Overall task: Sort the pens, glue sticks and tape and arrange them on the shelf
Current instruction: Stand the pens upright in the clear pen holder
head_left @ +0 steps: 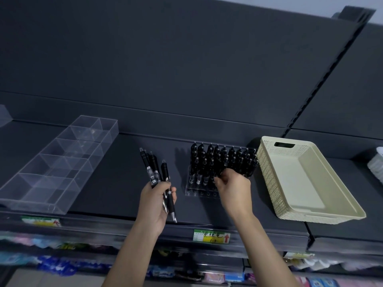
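Observation:
My left hand (158, 200) grips a bundle of several black pens (154, 168), tips pointing down towards me, above the dark shelf (116, 183). A clear pen stand (200, 192) on the shelf holds several black pens (223, 160) upright in rows; its front holes show no pens. My right hand (232, 188) reaches into the stand's front right part with fingers curled among the pens; whether it pinches one is hidden by the fingers.
A clear plastic divider tray (62, 160) with several compartments lies on the shelf at left. A beige perforated basket (306, 181) sits at right, with a white object (378, 164) beyond it. Price labels (211, 236) line the shelf's front edge; coloured goods fill the shelf below.

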